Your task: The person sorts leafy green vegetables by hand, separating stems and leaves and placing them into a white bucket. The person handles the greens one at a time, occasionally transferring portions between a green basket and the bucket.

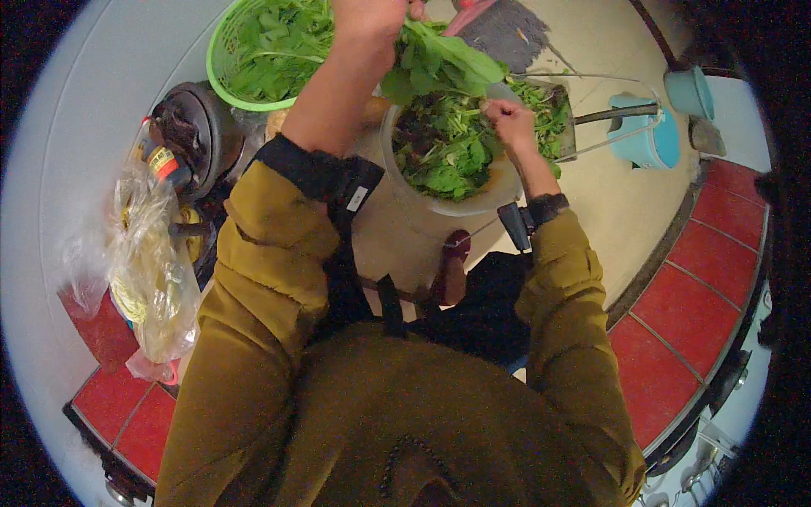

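My left hand [374, 19], partly cut off by the top edge of the view, grips a bunch of broad-leaved greens [453, 60]. Its leaves spread to the right, above a round translucent tub [455, 206]. My right hand [512, 125] is over the tub's right side, its fingertips pinched on the stem end of the greens; what exactly lies between them is partly hidden. Inside the tub is a heap of leaves and stems [453, 171], some green and some dark. Beyond my left forearm stands a bright green plastic basket [218, 82] full of leafy greens [279, 57].
Right of the tub lies a long-handled dustpan [569, 136] with green scraps. Farther right stand a light blue bucket [643, 142] and a smaller tub [689, 92]. At left are a dark pot [206, 139] and a clear plastic bag [155, 272] of vegetables. Red tiles [690, 285] edge the right.
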`<state>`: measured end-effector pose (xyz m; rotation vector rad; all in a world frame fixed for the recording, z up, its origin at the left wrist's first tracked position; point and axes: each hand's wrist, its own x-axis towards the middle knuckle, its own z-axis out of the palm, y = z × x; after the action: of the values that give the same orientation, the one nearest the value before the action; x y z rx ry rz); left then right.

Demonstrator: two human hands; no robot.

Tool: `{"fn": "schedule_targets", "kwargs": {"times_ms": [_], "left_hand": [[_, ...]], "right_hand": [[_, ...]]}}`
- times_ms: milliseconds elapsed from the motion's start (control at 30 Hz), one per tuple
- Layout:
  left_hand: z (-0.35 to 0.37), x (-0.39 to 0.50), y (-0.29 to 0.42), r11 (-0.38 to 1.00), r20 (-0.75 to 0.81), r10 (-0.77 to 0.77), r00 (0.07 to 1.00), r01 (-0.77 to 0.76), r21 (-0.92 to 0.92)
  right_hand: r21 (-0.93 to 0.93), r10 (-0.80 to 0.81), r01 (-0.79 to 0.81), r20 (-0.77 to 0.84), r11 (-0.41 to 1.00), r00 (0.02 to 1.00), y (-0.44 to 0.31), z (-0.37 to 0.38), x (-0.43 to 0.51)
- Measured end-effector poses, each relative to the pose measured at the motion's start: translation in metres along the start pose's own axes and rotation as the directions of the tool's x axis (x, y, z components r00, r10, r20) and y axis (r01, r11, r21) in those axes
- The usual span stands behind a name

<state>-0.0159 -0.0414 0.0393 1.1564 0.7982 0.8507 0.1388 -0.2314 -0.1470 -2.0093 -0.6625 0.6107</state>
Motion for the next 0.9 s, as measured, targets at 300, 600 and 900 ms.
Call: {"fn": "schedule_targets", "kwargs": {"times_ms": [300, 600, 900], "left_hand": [[-0.003, 0.005, -0.007, 0.922, 0.2, 0.035, 0.979, -0.109, 0.372], [0.026, -0.024, -0.044, 0.807, 0.665, 0.067, 0.744, -0.433, 0.403], [0.041, -0.04, -0.05, 0.626, 0.686, 0.087, 0.722, -0.575, 0.526]], "right_hand": [[0.587, 0.226, -0.356, 0.284, 0.727, 0.932, -0.078, -0.063, -0.024], [0.686, 0.131, -0.324, 0.319, 0.651, 0.939, -0.1, -0.072, -0.038], [0.769, 0.115, -0.325, 0.316, 0.55, 0.942, -0.109, -0.064, -0.047]]}}
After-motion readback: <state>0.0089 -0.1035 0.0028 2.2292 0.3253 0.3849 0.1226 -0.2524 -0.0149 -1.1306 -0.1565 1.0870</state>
